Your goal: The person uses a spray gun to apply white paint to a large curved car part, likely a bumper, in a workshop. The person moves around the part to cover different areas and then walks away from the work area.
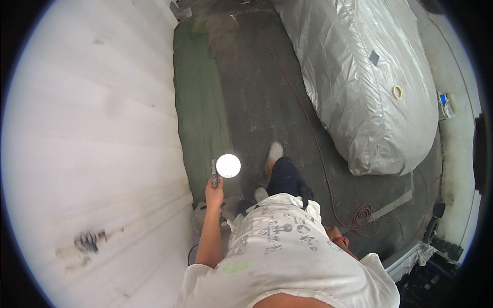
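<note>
My left hand [214, 193] is closed around the grey handle of a hand tool [214, 167], held out ahead of my left side. A bright white round disc [228, 166] shows at the tool's top, to the right of the handle; its exact kind does not show. My right hand [334, 233] hangs low by my right hip, partly hidden by my white shirt. Something red [344, 240] shows around it or its wrist. Its fingers are too small and covered to read.
A white wall-like surface [118, 113] rises on the left, beside a green sheet [197, 102] on the dark floor [251, 102]. A silver cover [359, 102] drapes a large shape at right, with a yellow tape roll [397, 92] on top. A red hose [361, 216] lies coiled.
</note>
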Motion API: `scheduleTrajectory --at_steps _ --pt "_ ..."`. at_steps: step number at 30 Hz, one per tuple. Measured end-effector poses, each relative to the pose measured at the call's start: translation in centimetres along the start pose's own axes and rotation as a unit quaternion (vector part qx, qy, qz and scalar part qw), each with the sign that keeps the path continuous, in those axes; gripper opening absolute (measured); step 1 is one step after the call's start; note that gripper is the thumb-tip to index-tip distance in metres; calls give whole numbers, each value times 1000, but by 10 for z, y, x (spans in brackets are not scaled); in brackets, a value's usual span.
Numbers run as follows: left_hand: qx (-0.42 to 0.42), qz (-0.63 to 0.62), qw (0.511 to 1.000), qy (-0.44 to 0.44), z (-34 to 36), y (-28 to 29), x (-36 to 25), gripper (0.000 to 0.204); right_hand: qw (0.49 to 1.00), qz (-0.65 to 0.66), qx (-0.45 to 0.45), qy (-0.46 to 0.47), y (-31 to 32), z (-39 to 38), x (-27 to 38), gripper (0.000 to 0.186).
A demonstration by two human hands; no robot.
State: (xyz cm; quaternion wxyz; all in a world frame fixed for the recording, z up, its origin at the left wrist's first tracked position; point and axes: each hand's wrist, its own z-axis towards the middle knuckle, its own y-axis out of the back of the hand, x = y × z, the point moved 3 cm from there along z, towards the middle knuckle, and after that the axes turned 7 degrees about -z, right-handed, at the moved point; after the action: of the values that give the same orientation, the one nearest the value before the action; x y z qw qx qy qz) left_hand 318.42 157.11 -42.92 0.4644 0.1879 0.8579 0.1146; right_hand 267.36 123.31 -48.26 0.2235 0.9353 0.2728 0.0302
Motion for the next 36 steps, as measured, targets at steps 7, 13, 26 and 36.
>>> scheduleTrajectory --at_steps 7,13,26,36 --pt "-31 -7 999 15 206 -42 -98 43 974 206 1 -90 169 125 103 40" --pt "-81 -57 994 36 322 -66 -274 42 963 44 -235 123 581 269 331 52" --pt "-83 -94 992 -2 733 -165 -518 49 915 80 -344 194 1006 358 679 51" --pt "-58 -1 998 16 1007 -211 -756 47 981 102 88 -141 979 352 670 66"
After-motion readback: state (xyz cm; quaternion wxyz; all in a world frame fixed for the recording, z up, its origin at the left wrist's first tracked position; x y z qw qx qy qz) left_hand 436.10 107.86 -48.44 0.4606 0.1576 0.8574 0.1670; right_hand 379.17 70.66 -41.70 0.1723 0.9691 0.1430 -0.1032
